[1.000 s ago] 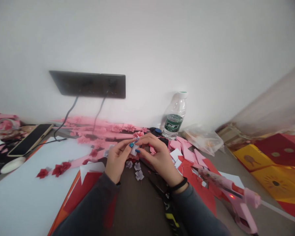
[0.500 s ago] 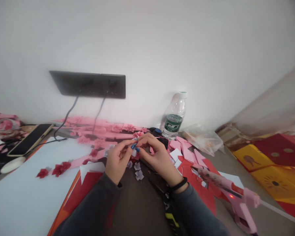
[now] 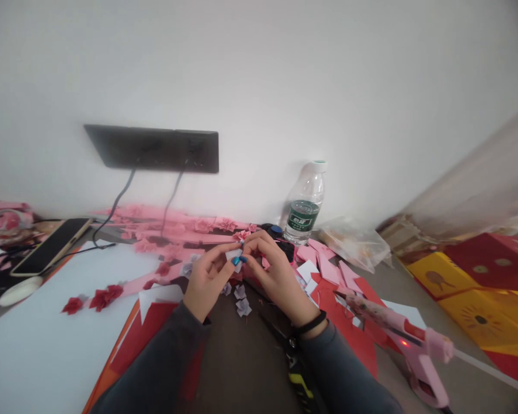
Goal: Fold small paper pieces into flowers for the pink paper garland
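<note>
Head camera view: a grey-brown table [image 3: 233, 368] spreads under both forearms, with a large pale white paper sheet [image 3: 64, 328] to the left. To the right lies a pink plastic glue gun [image 3: 414, 345], its long axis slanting so the nozzle points up-left towards the right hand [image 3: 280, 282], much the nearer of the two. The left hand [image 3: 202, 284] meets it in front of the person; each has its thumb and fingers closed to a pinch, tips almost touching. Black scissors with yellow-green marks [image 3: 292, 345] lie beside the right forearm, blades pointing up-left. Small grey-lilac folded paper flowers [image 3: 243, 308] rest on the table between the hands, just below the fingertips. Smallest is a whitish piece of paper [image 3: 232, 253], held between both hands' fingertips, neither hand nearer; the fingers cover too much to tell its long axis.
</note>
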The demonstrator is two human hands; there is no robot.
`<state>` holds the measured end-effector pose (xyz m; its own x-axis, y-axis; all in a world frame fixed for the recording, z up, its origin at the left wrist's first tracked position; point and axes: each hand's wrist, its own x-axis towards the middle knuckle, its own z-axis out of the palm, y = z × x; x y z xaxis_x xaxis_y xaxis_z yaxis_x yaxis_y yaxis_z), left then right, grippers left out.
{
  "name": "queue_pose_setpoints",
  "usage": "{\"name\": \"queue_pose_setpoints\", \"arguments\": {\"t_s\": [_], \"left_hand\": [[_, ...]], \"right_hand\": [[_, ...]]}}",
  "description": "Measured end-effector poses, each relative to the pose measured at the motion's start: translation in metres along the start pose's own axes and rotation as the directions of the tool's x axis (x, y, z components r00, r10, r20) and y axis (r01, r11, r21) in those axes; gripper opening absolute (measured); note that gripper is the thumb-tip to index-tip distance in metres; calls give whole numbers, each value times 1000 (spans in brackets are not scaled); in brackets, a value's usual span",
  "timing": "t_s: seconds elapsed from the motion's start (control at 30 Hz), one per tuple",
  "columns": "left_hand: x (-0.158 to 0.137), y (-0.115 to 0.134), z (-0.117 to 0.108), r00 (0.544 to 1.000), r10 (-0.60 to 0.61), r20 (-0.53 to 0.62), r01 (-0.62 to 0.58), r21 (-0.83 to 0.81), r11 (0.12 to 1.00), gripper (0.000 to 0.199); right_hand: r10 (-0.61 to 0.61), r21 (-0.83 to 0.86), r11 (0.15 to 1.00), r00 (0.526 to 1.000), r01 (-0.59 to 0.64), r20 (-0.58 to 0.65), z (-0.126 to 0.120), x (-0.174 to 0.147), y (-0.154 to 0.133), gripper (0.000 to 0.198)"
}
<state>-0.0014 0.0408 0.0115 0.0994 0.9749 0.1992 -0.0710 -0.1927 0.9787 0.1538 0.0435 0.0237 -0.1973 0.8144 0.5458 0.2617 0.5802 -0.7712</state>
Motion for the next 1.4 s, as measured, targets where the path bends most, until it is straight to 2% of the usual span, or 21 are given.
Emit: {"name": "queue_pose_setpoints", "arguments": {"t_s": [0.17,0.33,0.43,0.53,0.6,0.83,1.0,1.4], "left_hand": [[0,-2,2,998,55,42,-56,18,998,25],[0,-3,0,990,138,15,-138,61,988,18],[0,-5,-1,992,123,-7,-122,55,991,19],[1,-9,-3,996,76,-42,-75,35,997,21],[2,-11,-4,997,49,-59,-49,2,999,21],[2,-9,-3,994,59,-92,-63,-37,997,20],[3,-8,-2,992,82,-99,-84,-21,996,10],[3,-4,0,992,47,-118,-53,-48,997,12]], "right_hand": [[23,6,1000,999,-23,-42,-1,0,-2,14],[21,14,1000,999,-20,-28,0,0,-1,14],[32,49,998,998,-30,-54,0,0,0,12],[111,112,988,992,-104,-59,1,-1,1,4],[157,137,979,987,-150,-40,1,-1,1,5],[238,178,958,970,-226,-50,1,-1,5,6],[235,170,961,969,-220,-73,-1,-1,6,10],[238,130,965,970,-229,-53,0,0,4,11]]}}
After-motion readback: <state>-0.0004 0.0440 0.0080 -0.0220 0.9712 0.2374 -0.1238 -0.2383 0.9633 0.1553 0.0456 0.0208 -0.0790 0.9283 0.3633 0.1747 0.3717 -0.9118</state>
